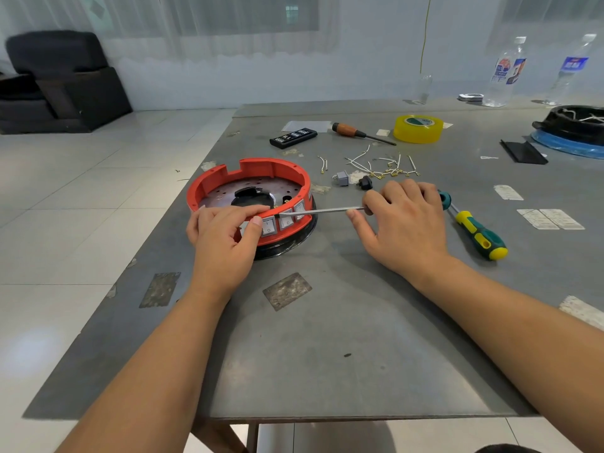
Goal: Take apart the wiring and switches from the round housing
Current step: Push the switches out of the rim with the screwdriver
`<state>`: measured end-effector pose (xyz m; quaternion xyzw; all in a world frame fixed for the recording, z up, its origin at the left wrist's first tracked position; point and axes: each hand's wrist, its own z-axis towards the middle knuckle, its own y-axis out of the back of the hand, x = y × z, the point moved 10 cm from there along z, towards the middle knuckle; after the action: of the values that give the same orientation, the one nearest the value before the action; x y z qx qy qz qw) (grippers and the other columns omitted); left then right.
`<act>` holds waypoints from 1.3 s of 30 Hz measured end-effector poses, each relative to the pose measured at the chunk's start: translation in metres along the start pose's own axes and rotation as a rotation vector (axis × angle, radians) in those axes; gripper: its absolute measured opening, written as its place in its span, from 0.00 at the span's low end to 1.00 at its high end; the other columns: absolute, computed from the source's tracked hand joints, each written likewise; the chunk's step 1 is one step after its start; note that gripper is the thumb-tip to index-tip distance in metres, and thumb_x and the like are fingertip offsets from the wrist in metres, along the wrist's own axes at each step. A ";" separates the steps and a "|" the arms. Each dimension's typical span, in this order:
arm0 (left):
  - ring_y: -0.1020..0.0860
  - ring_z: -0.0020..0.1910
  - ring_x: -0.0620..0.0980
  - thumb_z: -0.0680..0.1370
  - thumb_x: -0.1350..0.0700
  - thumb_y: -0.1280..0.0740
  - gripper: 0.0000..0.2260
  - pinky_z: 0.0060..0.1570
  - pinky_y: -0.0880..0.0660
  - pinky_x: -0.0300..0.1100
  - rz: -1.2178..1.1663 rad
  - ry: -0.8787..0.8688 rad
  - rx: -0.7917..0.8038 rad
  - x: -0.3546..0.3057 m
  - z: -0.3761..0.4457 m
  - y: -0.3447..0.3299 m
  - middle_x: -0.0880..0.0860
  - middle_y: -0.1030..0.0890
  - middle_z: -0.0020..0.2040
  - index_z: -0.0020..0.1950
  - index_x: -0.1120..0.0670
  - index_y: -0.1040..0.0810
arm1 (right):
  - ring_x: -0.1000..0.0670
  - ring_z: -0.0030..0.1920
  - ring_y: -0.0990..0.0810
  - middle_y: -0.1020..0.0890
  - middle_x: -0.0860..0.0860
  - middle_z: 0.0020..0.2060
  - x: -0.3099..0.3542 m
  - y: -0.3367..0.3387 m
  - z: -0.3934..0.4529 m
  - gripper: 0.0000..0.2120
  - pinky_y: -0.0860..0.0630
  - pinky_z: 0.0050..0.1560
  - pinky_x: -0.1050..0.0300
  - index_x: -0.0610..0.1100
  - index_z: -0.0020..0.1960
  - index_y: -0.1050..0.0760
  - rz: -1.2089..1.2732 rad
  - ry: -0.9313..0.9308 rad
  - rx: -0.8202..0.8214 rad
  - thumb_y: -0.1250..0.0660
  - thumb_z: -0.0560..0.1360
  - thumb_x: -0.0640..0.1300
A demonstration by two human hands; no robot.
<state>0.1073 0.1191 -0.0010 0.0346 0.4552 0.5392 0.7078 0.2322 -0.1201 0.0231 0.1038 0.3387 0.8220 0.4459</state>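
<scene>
Bracing the round housing (209,184) at the surface's (327,354) near-left, the left hand (222,233) grips its rim so the right hand (405,217), clenching a screwdriver (327,210), can pry the switches (281,222).

Grey metal table (327,338) is sitting on a glossy white tiled floor (81,197), its worn top showing scuffed tape patches (287,291). Daylight is coming through sheer white curtains (196,24) hanging over a window (294,11) along the far wall. Pale wall (261,80) is running below the curtains. Dark armchair (55,80) is standing in the far left corner against that wall. Floor is reflecting soft glare near the left edge. A thin yellow cord (425,31) is hanging down in front of the curtains.
</scene>
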 end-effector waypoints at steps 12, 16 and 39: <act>0.35 0.62 0.39 0.82 0.45 0.39 0.15 0.77 0.49 0.53 0.029 -0.010 0.000 -0.001 -0.001 -0.001 0.39 0.21 0.55 0.63 0.42 0.17 | 0.45 0.46 0.27 0.24 0.51 0.39 -0.001 -0.019 0.000 0.21 0.35 0.53 0.47 0.50 0.45 0.23 0.054 0.029 0.117 0.46 0.81 0.64; 0.35 0.63 0.40 0.82 0.45 0.40 0.15 0.76 0.48 0.59 0.046 -0.006 0.009 0.001 0.000 0.000 0.40 0.20 0.57 0.64 0.42 0.17 | 0.47 0.47 0.28 0.25 0.53 0.40 -0.002 -0.035 0.003 0.20 0.35 0.55 0.47 0.52 0.43 0.26 0.146 0.007 0.188 0.47 0.80 0.64; 0.37 0.60 0.37 0.82 0.45 0.39 0.14 0.77 0.47 0.58 0.024 -0.005 0.002 -0.001 -0.001 0.000 0.40 0.21 0.55 0.63 0.43 0.17 | 0.46 0.47 0.27 0.26 0.52 0.39 -0.005 -0.026 0.014 0.19 0.34 0.56 0.46 0.51 0.40 0.27 0.112 0.054 0.108 0.45 0.80 0.63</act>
<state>0.1070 0.1180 -0.0009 0.0423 0.4536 0.5470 0.7023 0.2596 -0.1079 0.0174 0.1240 0.3881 0.8287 0.3837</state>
